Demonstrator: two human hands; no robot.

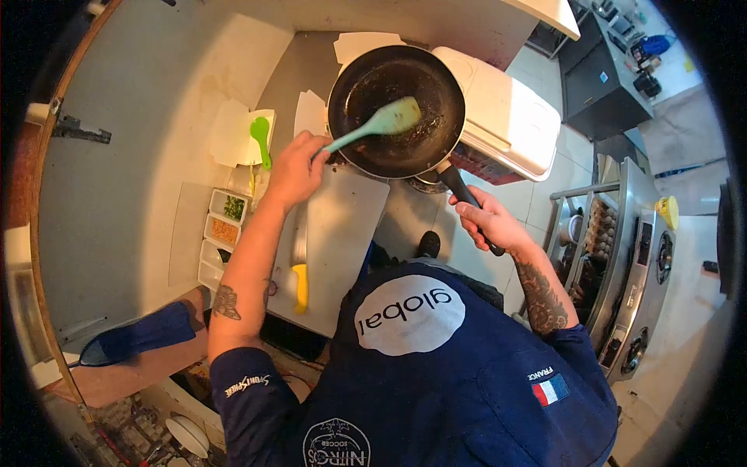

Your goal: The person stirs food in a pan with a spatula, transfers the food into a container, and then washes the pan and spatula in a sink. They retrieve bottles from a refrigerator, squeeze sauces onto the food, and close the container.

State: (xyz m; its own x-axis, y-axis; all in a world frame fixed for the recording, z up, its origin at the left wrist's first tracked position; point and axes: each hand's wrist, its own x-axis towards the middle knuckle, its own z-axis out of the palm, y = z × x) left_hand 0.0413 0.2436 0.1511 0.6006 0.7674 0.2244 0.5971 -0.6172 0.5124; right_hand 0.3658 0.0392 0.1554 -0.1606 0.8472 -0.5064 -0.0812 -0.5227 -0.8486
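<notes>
Through the head camera I observe the frying pan [375, 82] at the far centre, its handle [461, 189] angled near and right. The right hand [492, 218] has its fingers wrapped around this handle, presumably to steady the pan. The left hand [296, 171] holds the teal silicone spatula [375, 127], fingers closed on its shaft; this grip likely lets the blade reach the pan floor. I cannot tell whether the blurred blade touches it.

Containers: the pan contains dark, glossy residue. At left, the white compartment tray [208, 254] holds chopped greens [233, 206] in its far section, orange bits [224, 230] in the next, and something dark, unidentifiable, nearer. It probably sits there for easy left-hand reach. The yellow-handled knife [301, 289] lies on the white cutting board [350, 218], handle toward the near side, apparently for ready pickup.
</notes>
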